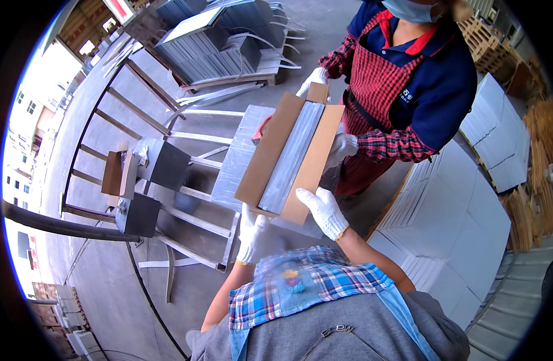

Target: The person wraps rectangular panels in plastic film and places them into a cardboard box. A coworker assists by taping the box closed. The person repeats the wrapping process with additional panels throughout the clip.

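A long brown cardboard box point(270, 150) with its side flaps spread lies slantwise between me and a co-worker. Inside it is a grey, shiny bundle point(291, 157) that looks wrapped in clear plastic. My left hand point(250, 233), in a white knit glove, grips the box's near left corner, some fingers hidden beneath it. At the near right corner, my gloved right hand point(324, 212) holds the box by its flap. The co-worker's white gloves are at the far end point(315, 79) and along the right side point(342, 148).
Left of the box, a grey slab point(234, 162) rests on a metal frame point(198, 225), a red-handled object point(262, 127) on it. Further left are dark grey blocks point(168, 162) and a smaller open carton point(121, 174). White slab stacks point(451, 210) stand right; strapped grey slabs point(210, 54) stand behind.
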`<action>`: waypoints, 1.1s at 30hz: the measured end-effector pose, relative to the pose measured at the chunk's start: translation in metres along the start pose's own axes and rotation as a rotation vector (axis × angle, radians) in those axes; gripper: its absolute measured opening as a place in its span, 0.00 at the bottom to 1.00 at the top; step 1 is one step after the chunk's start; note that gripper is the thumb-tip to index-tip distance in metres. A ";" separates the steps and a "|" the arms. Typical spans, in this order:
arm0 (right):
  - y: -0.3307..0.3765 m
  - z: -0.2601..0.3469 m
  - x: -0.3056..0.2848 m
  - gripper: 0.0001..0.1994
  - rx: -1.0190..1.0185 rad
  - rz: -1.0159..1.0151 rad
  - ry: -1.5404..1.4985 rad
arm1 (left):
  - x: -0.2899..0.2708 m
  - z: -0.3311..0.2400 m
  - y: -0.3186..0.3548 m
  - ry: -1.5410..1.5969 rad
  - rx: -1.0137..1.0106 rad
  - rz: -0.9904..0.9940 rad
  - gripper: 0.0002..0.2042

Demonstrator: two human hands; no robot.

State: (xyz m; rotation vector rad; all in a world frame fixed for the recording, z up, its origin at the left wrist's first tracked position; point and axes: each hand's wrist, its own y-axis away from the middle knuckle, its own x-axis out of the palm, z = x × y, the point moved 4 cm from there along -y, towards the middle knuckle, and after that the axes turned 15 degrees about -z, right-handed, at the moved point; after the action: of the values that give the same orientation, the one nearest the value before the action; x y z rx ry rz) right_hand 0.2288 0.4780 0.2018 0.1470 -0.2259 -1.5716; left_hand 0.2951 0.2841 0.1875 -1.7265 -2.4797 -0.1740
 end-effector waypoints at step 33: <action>0.034 0.017 0.012 0.35 -0.789 -0.190 0.720 | -0.001 0.019 -0.002 0.039 -0.336 -0.291 0.22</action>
State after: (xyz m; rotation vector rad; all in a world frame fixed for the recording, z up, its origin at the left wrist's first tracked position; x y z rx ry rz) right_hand 0.2581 0.4669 0.2265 0.1043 0.9838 -1.5858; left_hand 0.2928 0.2855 0.1688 -1.4292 -2.7863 -0.6785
